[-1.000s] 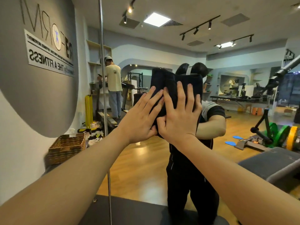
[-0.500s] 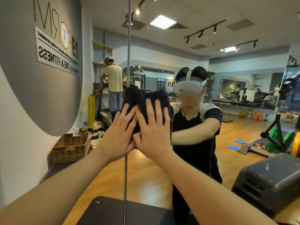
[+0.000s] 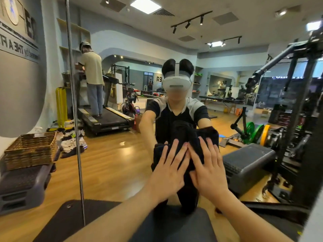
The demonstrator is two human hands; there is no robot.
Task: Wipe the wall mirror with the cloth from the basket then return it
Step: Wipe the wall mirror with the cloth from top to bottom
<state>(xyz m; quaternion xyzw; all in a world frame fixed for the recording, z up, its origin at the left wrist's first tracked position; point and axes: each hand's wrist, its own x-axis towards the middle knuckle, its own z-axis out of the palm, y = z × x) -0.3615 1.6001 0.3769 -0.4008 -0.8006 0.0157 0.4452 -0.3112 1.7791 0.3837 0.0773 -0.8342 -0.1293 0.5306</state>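
The wall mirror (image 3: 111,163) fills most of the head view and reflects the gym and me. A dark cloth (image 3: 197,142) lies flat against the glass low in the middle. My left hand (image 3: 168,167) and my right hand (image 3: 208,167) press on it side by side, fingers straight and spread, pointing up. The woven basket (image 3: 30,151) appears at the lower left, standing on a dark step platform (image 3: 22,184). Whether that is the basket itself or its reflection I cannot tell.
A metal seam strip (image 3: 75,109) runs down the mirror at the left. A black mat (image 3: 73,219) lies at the mirror's foot. Reflected are a person on a treadmill (image 3: 104,117), a grey step box (image 3: 244,163) and a weight rack (image 3: 297,119) at the right.
Both hands have slid the cloth down and to the right across the glass, from head height to waist height of my reflection.
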